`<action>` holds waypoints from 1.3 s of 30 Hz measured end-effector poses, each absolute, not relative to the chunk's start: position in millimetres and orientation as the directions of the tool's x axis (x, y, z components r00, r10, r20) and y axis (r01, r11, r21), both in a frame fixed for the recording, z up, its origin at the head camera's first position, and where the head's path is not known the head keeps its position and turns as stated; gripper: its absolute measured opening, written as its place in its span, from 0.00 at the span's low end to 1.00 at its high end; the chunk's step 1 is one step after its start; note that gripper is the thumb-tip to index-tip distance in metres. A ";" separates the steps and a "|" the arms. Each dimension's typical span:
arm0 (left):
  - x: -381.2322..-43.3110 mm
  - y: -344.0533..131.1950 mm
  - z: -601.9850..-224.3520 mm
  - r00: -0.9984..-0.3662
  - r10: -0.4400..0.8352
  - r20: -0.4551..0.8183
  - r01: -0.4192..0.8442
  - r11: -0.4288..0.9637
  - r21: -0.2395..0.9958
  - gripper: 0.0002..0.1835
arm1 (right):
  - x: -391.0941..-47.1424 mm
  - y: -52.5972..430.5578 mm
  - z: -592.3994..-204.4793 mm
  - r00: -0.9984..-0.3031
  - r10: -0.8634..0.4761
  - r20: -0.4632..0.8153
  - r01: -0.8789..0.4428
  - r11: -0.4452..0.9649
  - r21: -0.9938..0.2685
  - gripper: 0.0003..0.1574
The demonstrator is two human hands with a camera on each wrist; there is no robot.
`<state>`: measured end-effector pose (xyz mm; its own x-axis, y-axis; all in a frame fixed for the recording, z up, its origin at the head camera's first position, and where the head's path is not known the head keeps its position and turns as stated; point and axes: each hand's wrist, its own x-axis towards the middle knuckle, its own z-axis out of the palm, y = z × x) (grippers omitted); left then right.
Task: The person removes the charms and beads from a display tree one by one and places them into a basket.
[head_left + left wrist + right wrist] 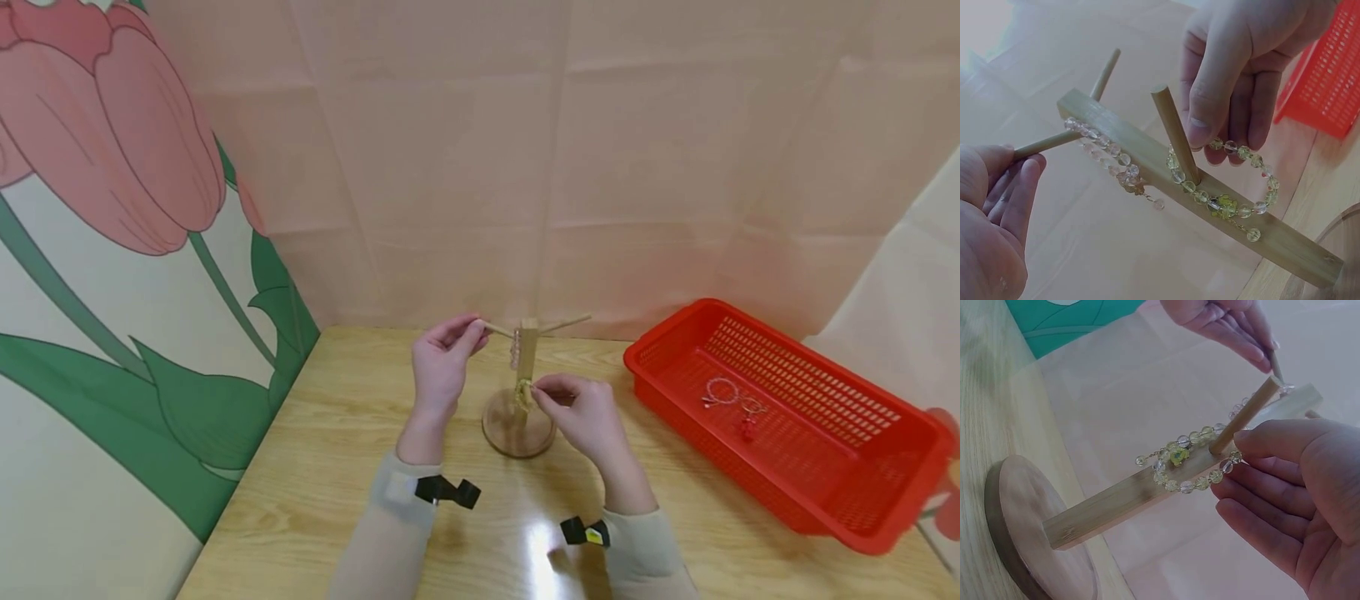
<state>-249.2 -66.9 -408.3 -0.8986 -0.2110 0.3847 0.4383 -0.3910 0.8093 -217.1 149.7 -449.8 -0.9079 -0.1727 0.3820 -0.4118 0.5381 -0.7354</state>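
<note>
A wooden jewelry stand with a round base and several pegs stands on the table. My left hand pinches the outer end of its left peg. On that peg, close to the post, hangs a pink beaded bracelet. Between thumb and fingers, my right hand pinches a yellow-green beaded bracelet. This bracelet loops around the short front peg, with a flower bead and dangling end against the post.
A red plastic basket sits on the right of the table. Inside it lie a pink bracelet and another bracelet with a red charm. Behind the stand hangs a pink cloth; a tulip-printed sheet is at left.
</note>
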 end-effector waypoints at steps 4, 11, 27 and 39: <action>-249.0 -66.5 -408.3 -0.900 -0.210 0.382 0.435 -0.389 0.812 0.06 | -216.5 150.9 -449.5 -0.899 -0.181 0.398 -0.430 0.532 -0.730 0.03; -249.5 -66.4 -410.5 -0.900 -0.210 0.382 0.436 -0.394 0.809 0.05 | -213.7 153.1 -448.0 -0.886 -0.199 0.419 -0.457 0.525 -0.718 0.03; -247.7 -65.4 -408.1 -0.901 -0.223 0.372 0.434 -0.416 0.799 0.07 | -208.1 158.2 -438.1 -0.857 -0.263 0.443 -0.513 0.504 -0.695 0.04; -248.0 -64.3 -408.8 -0.897 -0.228 0.380 0.442 -0.418 0.793 0.10 | -201.7 161.0 -430.8 -0.828 -0.322 0.459 -0.561 0.457 -0.691 0.08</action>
